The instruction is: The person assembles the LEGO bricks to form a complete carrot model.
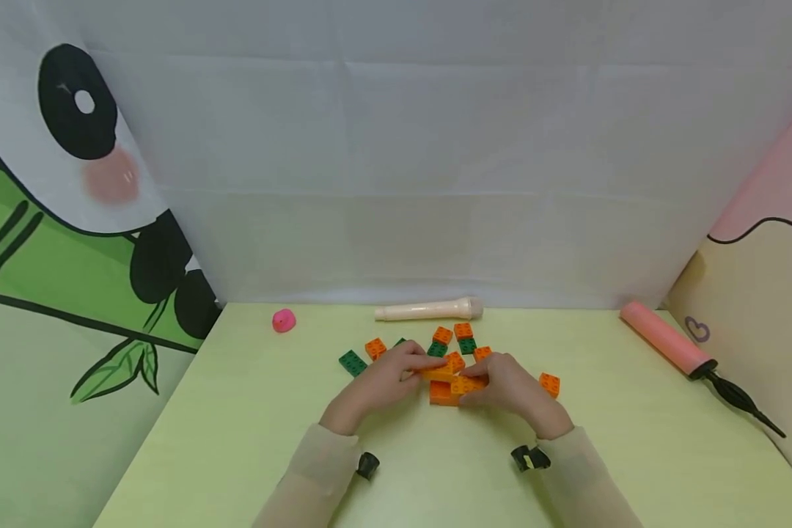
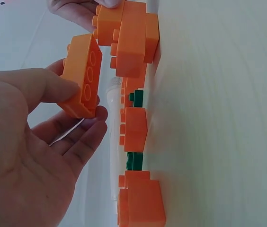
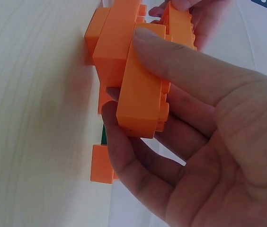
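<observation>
My left hand (image 1: 392, 378) pinches an orange toy building brick (image 2: 76, 71) between thumb and fingers. The brick is tilted, with its hollow underside showing in the left wrist view. My right hand (image 1: 513, 389) grips another orange brick (image 3: 140, 97), its thumb on one side and fingers curled around the other. That brick sits against a small stack of orange bricks (image 1: 441, 396) on the table. In the head view, the left hand's brick overlaps the top of this stack.
Around the hands lie more bricks, among them a green brick (image 1: 353, 362), an orange brick (image 1: 375, 347) and another orange brick (image 1: 550, 384) on the right. A pale microphone-shaped thing (image 1: 429, 311), a small pink object (image 1: 284, 320) and a pink hand pump (image 1: 666, 341) lie farther out.
</observation>
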Demonstrator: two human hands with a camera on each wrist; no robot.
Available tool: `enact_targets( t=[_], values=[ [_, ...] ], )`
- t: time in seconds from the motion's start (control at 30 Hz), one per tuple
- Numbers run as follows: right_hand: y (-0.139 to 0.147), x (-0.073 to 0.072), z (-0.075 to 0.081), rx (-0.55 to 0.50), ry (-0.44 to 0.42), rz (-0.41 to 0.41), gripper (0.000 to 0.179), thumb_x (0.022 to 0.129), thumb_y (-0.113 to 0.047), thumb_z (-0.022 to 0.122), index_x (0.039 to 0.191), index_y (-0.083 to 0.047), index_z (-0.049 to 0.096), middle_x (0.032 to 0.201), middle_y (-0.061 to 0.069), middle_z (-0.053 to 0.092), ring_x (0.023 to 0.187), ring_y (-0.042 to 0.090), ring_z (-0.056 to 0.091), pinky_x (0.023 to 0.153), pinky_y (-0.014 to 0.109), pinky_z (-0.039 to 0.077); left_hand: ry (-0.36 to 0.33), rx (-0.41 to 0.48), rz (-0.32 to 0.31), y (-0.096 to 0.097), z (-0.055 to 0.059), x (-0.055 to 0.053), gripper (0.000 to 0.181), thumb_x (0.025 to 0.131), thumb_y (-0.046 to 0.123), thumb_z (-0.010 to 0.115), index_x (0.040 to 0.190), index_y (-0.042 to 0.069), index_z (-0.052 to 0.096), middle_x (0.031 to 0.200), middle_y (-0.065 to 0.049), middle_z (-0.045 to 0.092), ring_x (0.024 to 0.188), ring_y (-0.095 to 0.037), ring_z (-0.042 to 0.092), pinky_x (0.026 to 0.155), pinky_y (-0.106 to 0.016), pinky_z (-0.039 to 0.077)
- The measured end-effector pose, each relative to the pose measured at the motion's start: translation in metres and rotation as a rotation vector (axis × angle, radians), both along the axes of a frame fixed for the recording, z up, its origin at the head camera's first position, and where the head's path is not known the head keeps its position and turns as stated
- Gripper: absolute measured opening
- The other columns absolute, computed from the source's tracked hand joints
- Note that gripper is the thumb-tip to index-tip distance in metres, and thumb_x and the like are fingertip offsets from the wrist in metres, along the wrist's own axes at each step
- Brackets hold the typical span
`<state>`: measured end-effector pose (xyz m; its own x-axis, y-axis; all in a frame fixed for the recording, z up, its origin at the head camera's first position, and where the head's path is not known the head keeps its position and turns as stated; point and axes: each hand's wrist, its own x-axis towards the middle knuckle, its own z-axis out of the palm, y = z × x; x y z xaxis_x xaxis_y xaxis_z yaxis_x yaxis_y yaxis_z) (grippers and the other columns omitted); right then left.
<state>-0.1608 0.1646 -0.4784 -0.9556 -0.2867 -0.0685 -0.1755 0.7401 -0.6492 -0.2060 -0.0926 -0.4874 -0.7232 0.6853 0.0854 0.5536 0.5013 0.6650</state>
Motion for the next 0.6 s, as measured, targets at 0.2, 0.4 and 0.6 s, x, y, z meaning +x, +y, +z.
enact_targets(
  t=[0.2,0.4,0.6],
  values=[
    [0.0014,-0.0029,0.0055,0.017,-0.002,-0.008,0.044,0.08,-0.025,0.093,0.117,-0.004,0.08,0.115,0.008,0.076,0.1,0.019,0.064,0.086,0.04,0.054,0.018,-0.035,-0.011,-0.0026,0.0022,-0.0003,0.046,0.101,0.003,0.061,0.138,0.028,0.071,0.116,0.007,0.056,0.095,-0.015,0.054,0.082,-0.032,0.048],
    [0.0013,-0.0029,0.0047,0.02,-0.013,-0.022,0.043,0.081,-0.025,0.093,0.117,-0.004,0.08,0.114,0.007,0.076,0.099,0.019,0.063,0.087,0.041,0.054,0.037,-0.048,-0.052,-0.0028,-0.0023,0.0005,0.05,0.098,-0.001,0.063,0.138,0.028,0.071,0.118,0.007,0.059,0.095,-0.015,0.054,0.081,-0.03,0.049],
    [-0.0014,-0.0006,0.0002,0.01,-0.028,-0.047,0.043,0.08,-0.024,0.093,0.117,-0.005,0.08,0.114,0.006,0.076,0.1,0.019,0.063,0.088,0.041,0.054,0.035,-0.052,-0.061,-0.0043,-0.0059,0.005,0.051,0.096,0.0,0.064,0.137,0.029,0.071,0.117,0.008,0.059,0.091,-0.015,0.054,0.077,-0.028,0.049]
  ],
)
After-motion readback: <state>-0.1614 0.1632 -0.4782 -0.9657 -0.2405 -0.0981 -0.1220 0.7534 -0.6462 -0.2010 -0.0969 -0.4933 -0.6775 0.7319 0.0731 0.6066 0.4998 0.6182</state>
